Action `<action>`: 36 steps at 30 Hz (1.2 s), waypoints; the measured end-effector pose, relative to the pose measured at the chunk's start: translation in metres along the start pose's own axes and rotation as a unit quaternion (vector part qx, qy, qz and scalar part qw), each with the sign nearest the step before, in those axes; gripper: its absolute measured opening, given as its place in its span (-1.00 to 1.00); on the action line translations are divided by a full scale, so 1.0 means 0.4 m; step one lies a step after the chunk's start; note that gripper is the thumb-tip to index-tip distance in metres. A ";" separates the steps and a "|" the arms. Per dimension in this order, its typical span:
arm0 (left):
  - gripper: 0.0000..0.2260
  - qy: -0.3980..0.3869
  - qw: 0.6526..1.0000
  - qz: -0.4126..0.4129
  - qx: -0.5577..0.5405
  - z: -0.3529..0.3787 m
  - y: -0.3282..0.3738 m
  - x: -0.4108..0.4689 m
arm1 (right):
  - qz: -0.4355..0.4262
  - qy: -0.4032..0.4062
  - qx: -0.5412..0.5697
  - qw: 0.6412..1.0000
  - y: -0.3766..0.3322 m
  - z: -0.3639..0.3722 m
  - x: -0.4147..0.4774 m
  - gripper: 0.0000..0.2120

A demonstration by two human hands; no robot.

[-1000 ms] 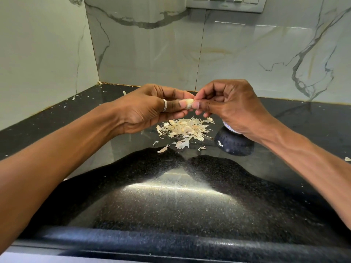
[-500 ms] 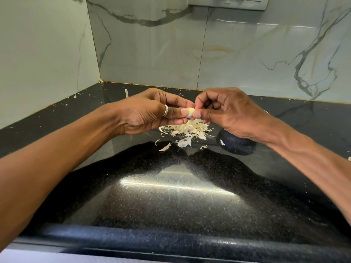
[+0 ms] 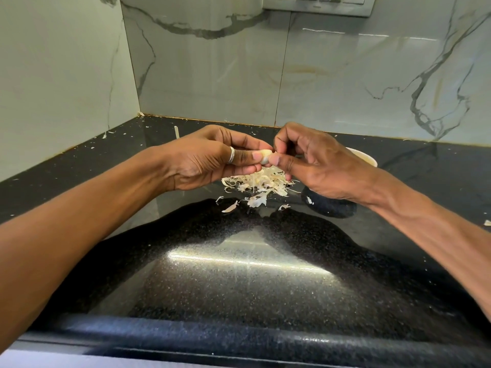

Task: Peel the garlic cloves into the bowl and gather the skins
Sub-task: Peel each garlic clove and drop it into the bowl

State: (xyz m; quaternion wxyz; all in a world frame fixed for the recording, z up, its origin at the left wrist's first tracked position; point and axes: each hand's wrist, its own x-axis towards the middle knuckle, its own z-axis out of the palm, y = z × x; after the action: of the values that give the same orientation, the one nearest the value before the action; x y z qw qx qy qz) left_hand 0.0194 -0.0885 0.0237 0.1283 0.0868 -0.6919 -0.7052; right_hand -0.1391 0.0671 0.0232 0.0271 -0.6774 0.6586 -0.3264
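Head view, corner of a black speckled countertop (image 3: 239, 274) under a marble-veined backsplash (image 3: 212, 70); small skin flecks lie along the back left edge.

Left hand (image 3: 210, 160): silver ring (image 3: 231, 154) on the thumb, fingers curled, thumb and fingertips pinching the left end of a garlic clove (image 3: 265, 156). The clove is held in the air between both hands, above the counter.

Directly below it: a loose pile of garlic skins (image 3: 257, 183) on the counter, with a few shreds scattered toward the near side.

Right hand (image 3: 318, 166): fingers curled, thumb and forefinger pinching the clove's right end.

White bowl (image 3: 364, 156): only the rim shows, behind the right hand; contents hidden.

Far right edge: one stray skin scrap (image 3: 487, 223) on the counter
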 end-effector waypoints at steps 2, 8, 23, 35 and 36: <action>-0.68 0.008 1.000 0.006 -0.012 0.004 0.004 -0.002 | 0.006 0.015 0.012 1.000 0.002 0.000 0.004 -0.85; -0.69 0.016 1.000 0.006 -0.013 0.008 0.006 -0.004 | 0.022 0.060 0.056 0.996 0.004 0.006 0.014 -0.84; -0.69 0.014 1.000 -0.002 -0.010 0.013 0.005 -0.007 | 0.002 0.074 0.054 0.996 0.011 -0.004 0.009 -0.82; -0.63 0.030 0.998 0.013 -0.047 0.023 0.002 -0.006 | -0.023 0.051 -0.016 0.998 0.018 0.006 0.011 -0.91; -0.62 0.035 0.998 0.015 -0.053 0.024 0.002 -0.005 | -0.024 0.055 -0.028 0.998 0.019 0.007 0.012 -0.91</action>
State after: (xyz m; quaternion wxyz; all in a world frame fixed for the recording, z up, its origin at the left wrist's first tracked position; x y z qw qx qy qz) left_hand 0.0184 -0.0789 0.0247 0.1679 0.0943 -0.6498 -0.7353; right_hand -0.1446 0.0604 0.0195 -0.0362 -0.6749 0.6514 -0.3449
